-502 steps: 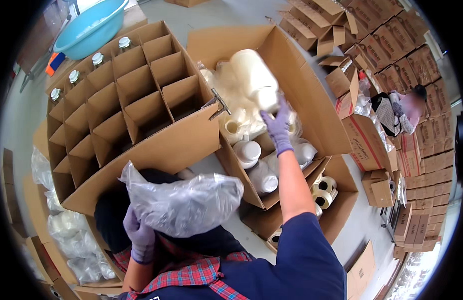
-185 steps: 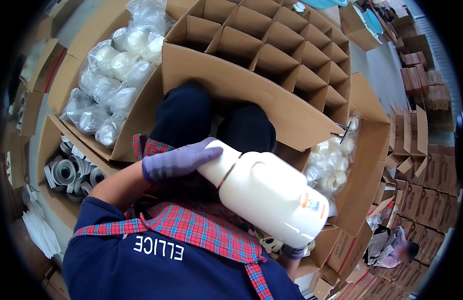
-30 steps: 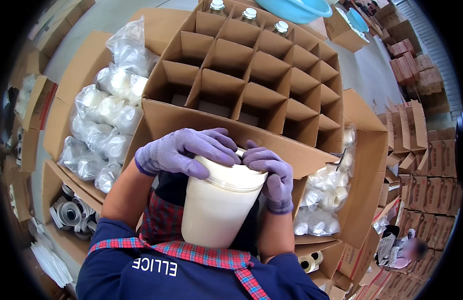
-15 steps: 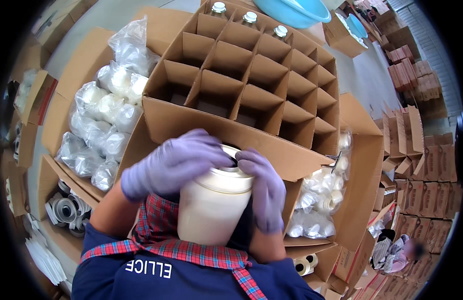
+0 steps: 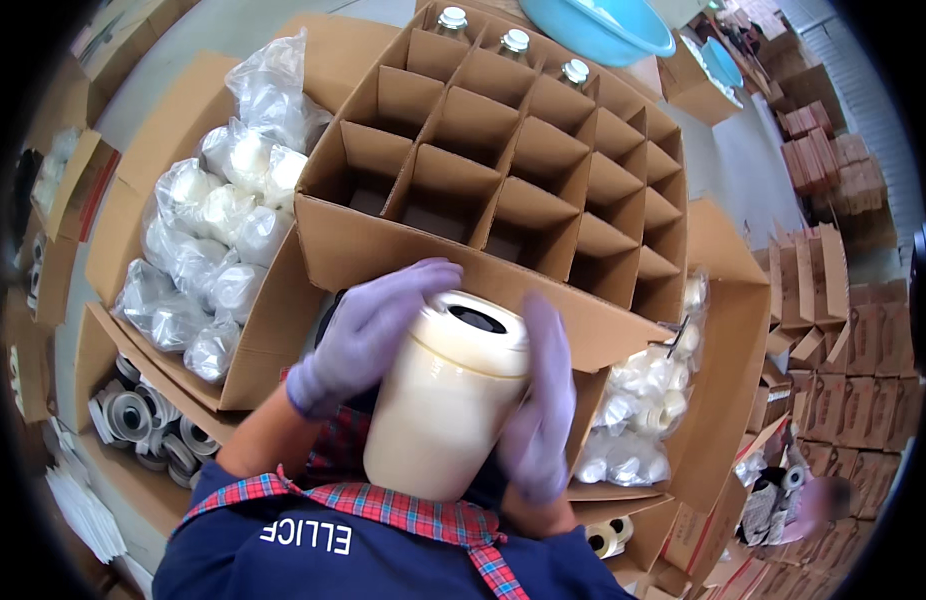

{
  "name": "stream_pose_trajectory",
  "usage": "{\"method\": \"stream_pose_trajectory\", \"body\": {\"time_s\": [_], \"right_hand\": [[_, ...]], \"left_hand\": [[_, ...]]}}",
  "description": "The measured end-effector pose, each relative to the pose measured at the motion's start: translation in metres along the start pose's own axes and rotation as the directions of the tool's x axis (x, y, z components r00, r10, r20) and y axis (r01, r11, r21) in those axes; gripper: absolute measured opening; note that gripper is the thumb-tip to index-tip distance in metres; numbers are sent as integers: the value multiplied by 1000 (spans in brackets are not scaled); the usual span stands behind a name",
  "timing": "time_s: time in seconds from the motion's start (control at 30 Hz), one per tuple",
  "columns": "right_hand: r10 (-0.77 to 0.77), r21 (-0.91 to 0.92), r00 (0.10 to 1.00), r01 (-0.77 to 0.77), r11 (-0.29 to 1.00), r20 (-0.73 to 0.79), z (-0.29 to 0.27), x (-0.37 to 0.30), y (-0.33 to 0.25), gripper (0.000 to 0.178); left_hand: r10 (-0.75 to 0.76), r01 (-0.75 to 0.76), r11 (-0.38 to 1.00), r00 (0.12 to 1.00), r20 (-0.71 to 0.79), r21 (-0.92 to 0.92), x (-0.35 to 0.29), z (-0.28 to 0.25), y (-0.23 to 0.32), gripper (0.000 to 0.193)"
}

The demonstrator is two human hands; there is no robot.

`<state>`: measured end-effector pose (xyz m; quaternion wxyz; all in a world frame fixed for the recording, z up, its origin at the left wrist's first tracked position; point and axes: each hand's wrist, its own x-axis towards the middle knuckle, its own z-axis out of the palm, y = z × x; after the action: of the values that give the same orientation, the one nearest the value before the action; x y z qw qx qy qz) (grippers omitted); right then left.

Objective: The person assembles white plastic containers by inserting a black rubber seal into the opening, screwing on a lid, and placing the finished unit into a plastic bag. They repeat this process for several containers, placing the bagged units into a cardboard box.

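A cream cylindrical container stands slightly tilted close against my body, with a rounded collar on top and a dark round opening in it. My left hand, in a purple glove, lies against the left side of the collar, fingers together and stretched toward the top. On the other side my right hand, also gloved and smeared by motion, rests along the container's right wall. Its fingertips reach up beside the collar. The container's lower end is partly hidden against my clothes.
Right ahead is a divided cardboard box with several white-capped bottles in its far row. Bagged white parts fill a box at left; more bags lie at right. Grey-white rings sit lower left. A blue basin stands beyond.
My hands have spread from over the container's opening to its two sides, leaving the dark hole uncovered. The view has shifted slightly.
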<state>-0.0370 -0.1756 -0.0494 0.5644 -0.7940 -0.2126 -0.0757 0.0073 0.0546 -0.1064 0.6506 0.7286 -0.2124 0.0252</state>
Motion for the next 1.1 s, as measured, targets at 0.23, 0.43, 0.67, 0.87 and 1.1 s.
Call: {"method": "stream_pose_trajectory", "body": {"time_s": [0.23, 0.43, 0.67, 0.87, 1.1], "right_hand": [[-144, -315, 988, 157, 936, 63, -2, 4, -7, 54], [167, -143, 986, -167, 975, -12, -7, 4, 15, 60], [33, -296, 998, -45, 954, -45, -12, 16, 17, 57], [-121, -249, 993, 116, 962, -7, -10, 28, -12, 57], [203, -8, 979, -203, 979, 3, -12, -4, 32, 73]], "left_hand": [[53, -55, 992, 998, 18, 115, 1, 7, -3, 32], [30, -32, 994, 999, 20, 109, 0, 9, 28, 42], [45, -39, 996, 996, -74, 79, 10, 6, 21, 41], [102, -129, 964, 987, 124, 233, 21, -5, -16, 44], [-171, 229, 952, 948, 267, -204, 22, 3, 34, 30]]}}
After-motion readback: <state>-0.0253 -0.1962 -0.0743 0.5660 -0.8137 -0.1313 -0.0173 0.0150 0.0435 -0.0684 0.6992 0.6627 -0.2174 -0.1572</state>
